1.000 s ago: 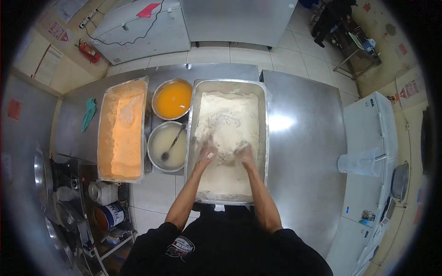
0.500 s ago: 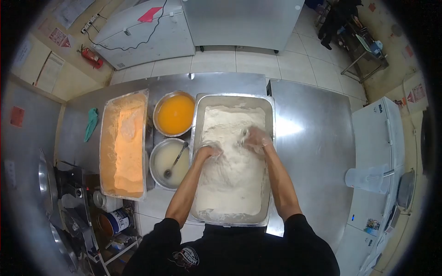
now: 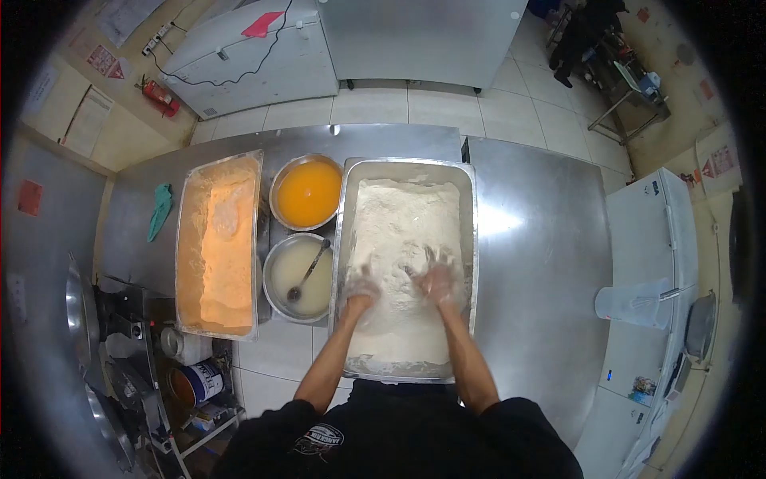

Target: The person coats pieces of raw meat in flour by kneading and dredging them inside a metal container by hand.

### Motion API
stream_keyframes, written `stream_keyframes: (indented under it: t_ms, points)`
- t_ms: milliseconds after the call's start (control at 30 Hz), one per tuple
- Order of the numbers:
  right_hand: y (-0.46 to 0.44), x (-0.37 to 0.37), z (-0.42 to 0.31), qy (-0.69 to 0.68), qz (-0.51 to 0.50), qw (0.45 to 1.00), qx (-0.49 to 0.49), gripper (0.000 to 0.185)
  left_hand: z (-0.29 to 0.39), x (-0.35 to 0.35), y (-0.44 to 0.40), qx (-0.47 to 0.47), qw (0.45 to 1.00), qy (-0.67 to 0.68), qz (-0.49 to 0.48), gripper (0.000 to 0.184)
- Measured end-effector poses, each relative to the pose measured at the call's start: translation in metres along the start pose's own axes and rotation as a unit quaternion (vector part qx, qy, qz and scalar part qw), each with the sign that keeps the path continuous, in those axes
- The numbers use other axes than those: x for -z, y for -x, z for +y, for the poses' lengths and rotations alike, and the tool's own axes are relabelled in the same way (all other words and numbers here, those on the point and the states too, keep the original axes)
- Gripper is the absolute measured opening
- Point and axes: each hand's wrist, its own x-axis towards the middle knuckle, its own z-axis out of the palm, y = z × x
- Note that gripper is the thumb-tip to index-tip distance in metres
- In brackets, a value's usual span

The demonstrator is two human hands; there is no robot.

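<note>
Pale flour-like powder (image 3: pixel 403 215) fills a deep metal tray (image 3: pixel 471 239) in front of me. My left hand (image 3: pixel 361 289), coated in white, rests in the powder near the tray's left side; its fingers are blurred. On the right half of the tray, my right hand (image 3: pixel 436 279) lies on the powder with fingers spread and nothing held. Left of the tray stand a bowl of orange liquid (image 3: pixel 308 191) and a bowl of cloudy liquid (image 3: pixel 279 279) with a dark-handled ladle (image 3: pixel 309 271) in it.
Another metal tray (image 3: pixel 256 239) holds orange-looking powder at the left. A green cloth (image 3: pixel 160 211) lies beyond it. A clear jug (image 3: pixel 634 305) stands at the right. Another person (image 3: pixel 578 40) is at the back right. Shelves (image 3: pixel 163 399) stand at the lower left.
Both hands, earlier lifted and curled over the powder, are now lower and nearer me on its surface. The right hand has moved left and its fingers have spread. The powder's surface has shifted.
</note>
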Motion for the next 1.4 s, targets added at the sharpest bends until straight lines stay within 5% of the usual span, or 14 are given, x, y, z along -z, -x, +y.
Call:
stream_keyframes:
  t_ms: [67, 267, 367, 500, 567, 633, 733, 800, 933, 1000, 1133, 1167, 1267, 1400]
  points:
    - [0.026, -0.018, -0.004, 0.045, 0.151, 0.987, -0.030, 0.080, 0.013, -0.032, 0.031, 0.045, 0.998, 0.046, 0.006, 0.041]
    - [0.056, -0.026, -0.050, -0.501, 0.128, 0.787, -0.337, 0.072, 0.015, -0.085, 0.029, 0.024, 0.942, 0.327, -0.065, 0.039]
    - [0.052, 0.033, -0.039, -0.693, 0.049, 0.717, -0.061, 0.070, 0.008, -0.057, 0.016, 0.019, 0.824, 0.558, -0.100, 0.038]
    - [0.071, 0.050, -0.013, -0.529, 0.027, 0.846, -0.057, 0.077, -0.024, -0.051, 0.043, -0.031, 0.846, 0.512, -0.144, 0.037]
    - [0.090, 0.056, -0.013, -0.008, -0.266, 0.955, -0.127, 0.090, -0.041, -0.076, 0.072, -0.079, 0.935, 0.312, -0.149, 0.036]
    - [0.128, -0.114, 0.015, 0.068, 0.027, 0.985, -0.155, 0.099, -0.036, -0.104, 0.095, -0.101, 0.970, 0.173, -0.138, 0.035]
    - [0.112, -0.111, 0.000, -0.044, -0.226, 0.966, -0.116, 0.079, -0.026, -0.113, 0.091, -0.066, 0.955, 0.239, -0.163, 0.034]
    - [0.112, -0.047, -0.026, -0.315, -0.242, 0.901, -0.176, 0.076, -0.027, -0.104, 0.071, 0.006, 0.860, 0.470, -0.202, 0.033]
    - [0.085, -0.006, -0.015, -0.791, -0.163, 0.554, -0.204, 0.055, -0.027, -0.074, 0.031, 0.092, 0.547, 0.809, -0.196, 0.032]
    - [0.093, 0.026, -0.011, -0.553, -0.018, 0.790, -0.265, 0.046, -0.037, -0.055, 0.038, 0.060, 0.642, 0.737, -0.204, 0.033]
    - [0.115, -0.126, 0.111, -0.710, -0.066, 0.643, 0.279, 0.024, -0.041, -0.069, 0.077, -0.078, 0.951, 0.273, -0.122, 0.036]
    - [0.122, -0.131, 0.079, -0.484, -0.026, 0.873, 0.055, 0.019, -0.030, -0.077, 0.079, -0.093, 0.975, 0.184, -0.087, 0.037]
    - [0.080, -0.249, 0.070, -0.461, -0.073, 0.883, 0.042, 0.010, 0.007, -0.076, 0.060, -0.088, 0.986, 0.133, -0.043, 0.040]
    - [0.059, -0.060, 0.011, -0.298, 0.111, 0.948, -0.014, 0.025, 0.011, -0.017, 0.009, -0.087, 0.981, 0.164, 0.058, 0.043]
